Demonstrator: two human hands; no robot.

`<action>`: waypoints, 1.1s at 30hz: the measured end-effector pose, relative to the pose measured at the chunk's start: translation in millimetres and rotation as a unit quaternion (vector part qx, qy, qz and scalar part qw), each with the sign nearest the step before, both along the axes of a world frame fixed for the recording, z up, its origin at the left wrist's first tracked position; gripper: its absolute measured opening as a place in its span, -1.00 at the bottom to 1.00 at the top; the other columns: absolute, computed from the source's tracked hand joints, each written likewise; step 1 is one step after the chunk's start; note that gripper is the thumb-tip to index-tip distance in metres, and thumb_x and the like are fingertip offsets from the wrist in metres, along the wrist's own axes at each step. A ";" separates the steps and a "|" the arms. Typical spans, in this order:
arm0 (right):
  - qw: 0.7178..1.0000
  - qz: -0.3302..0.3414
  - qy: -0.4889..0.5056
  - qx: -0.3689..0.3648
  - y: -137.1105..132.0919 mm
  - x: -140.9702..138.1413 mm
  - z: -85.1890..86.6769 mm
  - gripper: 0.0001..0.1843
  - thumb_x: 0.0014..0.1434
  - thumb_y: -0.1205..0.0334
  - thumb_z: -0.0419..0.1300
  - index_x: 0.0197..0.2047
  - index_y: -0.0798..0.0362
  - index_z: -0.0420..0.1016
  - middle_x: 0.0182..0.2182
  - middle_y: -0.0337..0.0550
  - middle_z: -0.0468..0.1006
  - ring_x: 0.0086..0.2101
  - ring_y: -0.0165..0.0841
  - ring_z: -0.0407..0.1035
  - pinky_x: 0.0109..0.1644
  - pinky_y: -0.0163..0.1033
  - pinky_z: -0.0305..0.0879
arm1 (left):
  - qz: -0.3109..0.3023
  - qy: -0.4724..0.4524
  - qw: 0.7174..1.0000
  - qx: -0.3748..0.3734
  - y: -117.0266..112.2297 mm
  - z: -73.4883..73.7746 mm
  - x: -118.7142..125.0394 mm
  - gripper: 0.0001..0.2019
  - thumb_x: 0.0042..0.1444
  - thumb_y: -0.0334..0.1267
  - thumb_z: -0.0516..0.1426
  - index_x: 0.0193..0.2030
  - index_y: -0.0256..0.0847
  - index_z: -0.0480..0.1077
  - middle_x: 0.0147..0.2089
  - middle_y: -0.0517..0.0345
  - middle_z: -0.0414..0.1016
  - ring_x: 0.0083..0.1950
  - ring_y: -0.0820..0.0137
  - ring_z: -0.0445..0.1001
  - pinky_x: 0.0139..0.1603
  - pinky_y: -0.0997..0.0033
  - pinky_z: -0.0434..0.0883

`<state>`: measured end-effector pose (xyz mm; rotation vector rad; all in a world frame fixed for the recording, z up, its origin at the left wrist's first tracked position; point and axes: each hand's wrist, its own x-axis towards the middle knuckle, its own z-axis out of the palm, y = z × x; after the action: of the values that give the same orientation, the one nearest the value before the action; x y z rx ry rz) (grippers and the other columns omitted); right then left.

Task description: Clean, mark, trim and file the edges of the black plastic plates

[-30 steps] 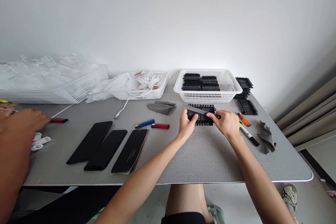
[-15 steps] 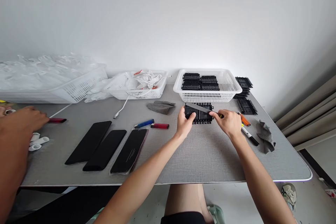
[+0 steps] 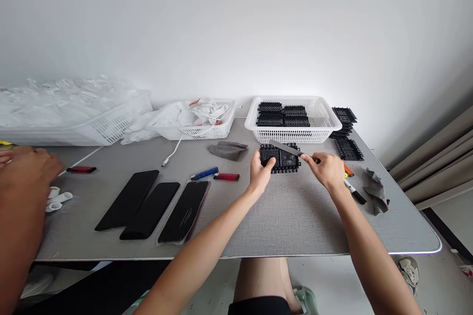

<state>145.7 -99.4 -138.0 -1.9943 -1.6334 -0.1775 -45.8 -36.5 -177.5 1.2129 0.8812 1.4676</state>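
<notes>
We see the left hand (image 3: 260, 173) pressed against the near-left edge of a black plastic block (image 3: 281, 158), its fingers closed on that edge, thumb on top. The block lies flat on the grey desk (image 3: 288, 216), just in front of a white basket (image 3: 293, 120) that holds more black blocks in rows. The right hand (image 3: 327, 170) is wrapped around the handle of a flat metal blade (image 3: 284, 148) — the blade slants up and leftward over the block's far edge, its tip near the basket's front wall. We cannot tell whether the blade touches the block.

Just beside the right hand lie an orange marker (image 3: 348, 171) and a black-tipped pen (image 3: 354, 192), with a grey cloth (image 3: 376, 190) further right. Left of the block sit another grey cloth (image 3: 228, 150), a blue lighter (image 3: 204, 173) and a red lighter (image 3: 226, 176), then three dark phones (image 3: 151, 205) side by side. At the far left edge another person's hand (image 3: 25, 172) — blurred — hovers over the desk near small white pieces (image 3: 57, 200).
</notes>
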 end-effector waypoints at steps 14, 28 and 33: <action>1.000 0.003 0.022 -0.011 1.5 5.0 -1.0 -0.14 0.13 -0.55 -0.19 -0.56 0.04 0.49 -0.62 -0.10 0.44 -0.55 -0.34 0.24 -0.43 -0.26 -0.14 | 0.016 -0.010 1.000 -0.006 0.1 3.5 -0.1 -0.68 -0.04 -0.26 0.28 -0.12 -0.18 0.37 -0.08 0.08 0.54 0.02 0.23 0.50 0.14 0.17 0.38; 0.998 -0.025 0.041 -0.033 3.1 14.3 0.2 -0.19 0.18 -0.50 -0.17 -0.56 0.02 0.46 -0.65 -0.12 0.39 -0.55 -0.33 0.21 -0.42 -0.26 -0.13 | 0.021 -0.007 1.000 -0.017 2.1 3.5 -2.5 -0.69 -0.07 -0.29 0.28 -0.15 -0.18 0.37 -0.10 0.07 0.55 -0.02 0.24 0.52 0.12 0.15 0.39; 0.998 -0.032 0.046 -0.041 3.0 14.7 1.0 -0.19 0.18 -0.50 -0.17 -0.57 0.03 0.46 -0.64 -0.09 0.41 -0.54 -0.32 0.24 -0.41 -0.25 -0.12 | 0.021 -0.008 1.000 -0.018 2.4 4.4 -2.6 -0.69 -0.06 -0.30 0.27 -0.15 -0.18 0.36 -0.09 0.07 0.54 -0.02 0.25 0.51 0.11 0.18 0.39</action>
<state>160.4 -96.4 -137.0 -2.0859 -1.5428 -0.0429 -48.5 -34.1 -173.1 1.1611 0.9236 1.4871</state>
